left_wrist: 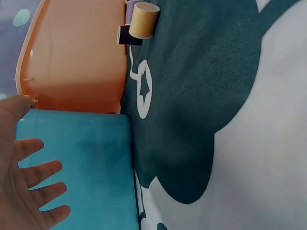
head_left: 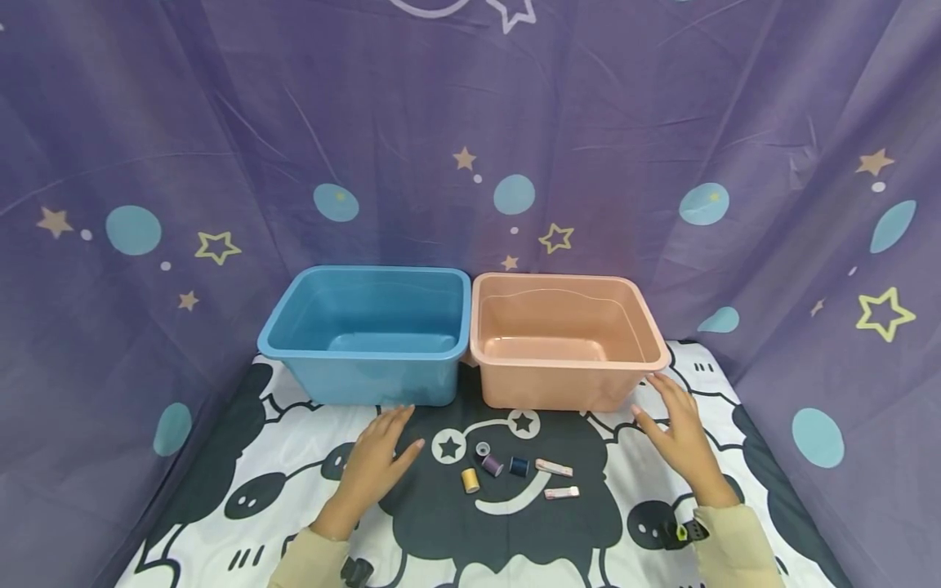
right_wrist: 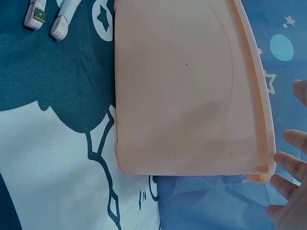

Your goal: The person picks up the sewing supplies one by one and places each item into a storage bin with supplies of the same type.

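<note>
My left hand [head_left: 370, 463] hovers open-fingered in front of the blue basin [head_left: 371, 382], holding nothing. To the right, my right hand [head_left: 684, 437] is held near the front right corner of the peach basin [head_left: 559, 386], fingers spread and nothing in them. Between the hands lie a yellow thread spool [head_left: 470, 480], a purple thread spool [head_left: 492, 465], a navy thread spool [head_left: 519, 467] and a small pale-ended spool [head_left: 482, 449]. Beside them are two folded tape measures, the upper tape measure [head_left: 555, 468] and the lower tape measure [head_left: 562, 493]. Both show bigger in the right wrist view.
The two basins stand side by side at the back, their visible insides bare. Under everything is a black-and-white sheep-patterned cloth [head_left: 507, 535]. A purple curtain [head_left: 412, 106] with stars and dots hangs behind and along both sides.
</note>
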`<action>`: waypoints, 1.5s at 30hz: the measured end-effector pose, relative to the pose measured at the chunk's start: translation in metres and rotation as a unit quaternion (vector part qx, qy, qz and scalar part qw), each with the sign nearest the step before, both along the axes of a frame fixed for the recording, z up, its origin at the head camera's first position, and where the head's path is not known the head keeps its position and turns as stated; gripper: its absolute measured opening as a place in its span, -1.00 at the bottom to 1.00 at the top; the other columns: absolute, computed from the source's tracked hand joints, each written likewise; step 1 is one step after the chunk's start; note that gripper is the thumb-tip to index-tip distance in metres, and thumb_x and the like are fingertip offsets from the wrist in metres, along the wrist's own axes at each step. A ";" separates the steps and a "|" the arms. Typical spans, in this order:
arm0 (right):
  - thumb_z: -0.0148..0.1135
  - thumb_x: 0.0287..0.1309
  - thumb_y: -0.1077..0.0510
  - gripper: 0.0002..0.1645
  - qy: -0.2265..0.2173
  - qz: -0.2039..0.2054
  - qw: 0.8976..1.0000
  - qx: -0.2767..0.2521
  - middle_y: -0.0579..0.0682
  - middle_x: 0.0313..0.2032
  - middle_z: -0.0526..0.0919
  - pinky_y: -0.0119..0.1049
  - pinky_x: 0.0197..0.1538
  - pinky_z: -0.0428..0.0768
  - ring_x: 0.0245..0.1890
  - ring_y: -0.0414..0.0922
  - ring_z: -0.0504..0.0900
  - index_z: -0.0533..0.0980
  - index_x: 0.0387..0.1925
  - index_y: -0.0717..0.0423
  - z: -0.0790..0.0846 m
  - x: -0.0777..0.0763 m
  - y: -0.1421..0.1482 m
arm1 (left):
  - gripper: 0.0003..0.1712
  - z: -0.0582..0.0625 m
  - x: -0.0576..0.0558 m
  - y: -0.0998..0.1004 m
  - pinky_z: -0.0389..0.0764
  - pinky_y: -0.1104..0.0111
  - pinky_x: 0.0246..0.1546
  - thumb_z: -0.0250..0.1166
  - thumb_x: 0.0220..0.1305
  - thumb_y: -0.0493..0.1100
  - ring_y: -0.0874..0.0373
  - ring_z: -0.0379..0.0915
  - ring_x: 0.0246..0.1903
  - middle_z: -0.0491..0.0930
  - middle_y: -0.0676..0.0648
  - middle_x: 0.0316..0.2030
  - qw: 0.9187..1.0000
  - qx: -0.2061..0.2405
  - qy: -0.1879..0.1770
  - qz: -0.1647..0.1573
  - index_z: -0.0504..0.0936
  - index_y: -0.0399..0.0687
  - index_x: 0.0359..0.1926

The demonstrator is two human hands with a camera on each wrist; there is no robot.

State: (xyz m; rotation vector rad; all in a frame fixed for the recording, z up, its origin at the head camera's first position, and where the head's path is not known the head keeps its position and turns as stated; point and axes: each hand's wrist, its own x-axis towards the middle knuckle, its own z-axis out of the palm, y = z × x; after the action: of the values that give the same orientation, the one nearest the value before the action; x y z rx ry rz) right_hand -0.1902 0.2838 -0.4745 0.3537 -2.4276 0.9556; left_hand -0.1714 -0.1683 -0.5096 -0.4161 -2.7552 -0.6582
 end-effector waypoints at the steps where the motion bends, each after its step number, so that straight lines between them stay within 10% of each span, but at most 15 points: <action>1: 0.31 0.03 0.25 -0.34 0.004 0.001 1.000 0.000 0.38 0.20 0.32 0.35 0.12 0.14 0.20 0.37 0.20 0.35 0.19 0.34 0.001 -0.001 0.000 | -0.32 0.000 0.000 0.001 0.24 -0.08 0.23 0.23 0.24 0.07 -0.18 0.25 0.25 0.40 -0.24 0.21 1.000 0.001 0.001 -0.003 0.36 -0.17 0.29; 45: 0.32 0.03 0.24 -0.41 0.007 0.029 0.999 -0.020 0.34 0.14 0.43 0.29 0.15 0.19 0.17 0.32 0.27 0.41 0.12 0.36 0.018 -0.024 0.003 | -0.36 -0.018 0.005 0.027 0.34 -0.01 0.19 0.26 0.21 0.06 -0.10 0.34 0.19 0.47 -0.14 0.17 0.995 0.058 -0.059 -0.060 0.40 -0.07 0.27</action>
State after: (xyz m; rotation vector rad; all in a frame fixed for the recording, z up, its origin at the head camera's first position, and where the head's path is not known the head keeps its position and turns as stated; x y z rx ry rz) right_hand -0.2137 0.2865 -0.4568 0.4169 -2.3932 1.0207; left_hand -0.1666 -0.1410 -0.5274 -0.5369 -2.8007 -0.8966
